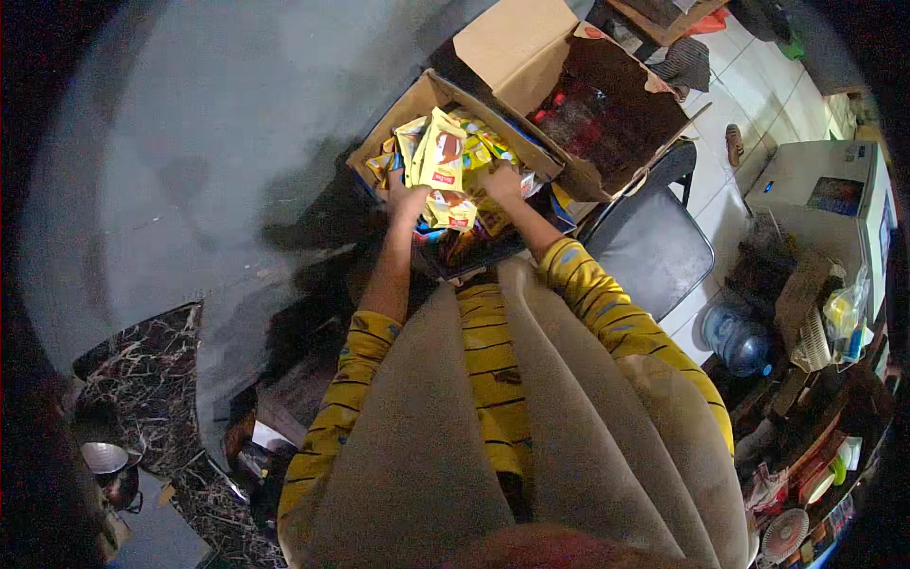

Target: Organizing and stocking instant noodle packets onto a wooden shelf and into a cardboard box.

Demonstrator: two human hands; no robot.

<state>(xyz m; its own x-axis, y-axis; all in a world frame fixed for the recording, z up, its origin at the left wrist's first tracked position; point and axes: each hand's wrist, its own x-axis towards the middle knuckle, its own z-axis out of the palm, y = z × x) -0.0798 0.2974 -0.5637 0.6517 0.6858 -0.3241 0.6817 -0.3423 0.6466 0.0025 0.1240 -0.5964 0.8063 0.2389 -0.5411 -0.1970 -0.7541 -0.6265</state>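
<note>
An open cardboard box (544,158) stands before me, filled with several yellow sachets and other coloured packets. My left hand (407,199) grips the lower left edge of a pale yellow sachet (442,151) lying on the pile. Another pale yellow sachet (451,210) rests just below it, beside my left thumb. At the right side of the box, my right hand (502,185) reaches in among the yellow packets (483,146); its fingertips are hidden there, so its hold is unclear. Darker packets (462,245) lie in the part of the box nearest me.
A larger open carton (519,46) with red-topped items inside adjoins the box at upper right. Close by on the right stands a black chair (650,249). Farther right are a large blue water bottle (738,341) and a white appliance (810,178). A grey wall (192,142) is at left.
</note>
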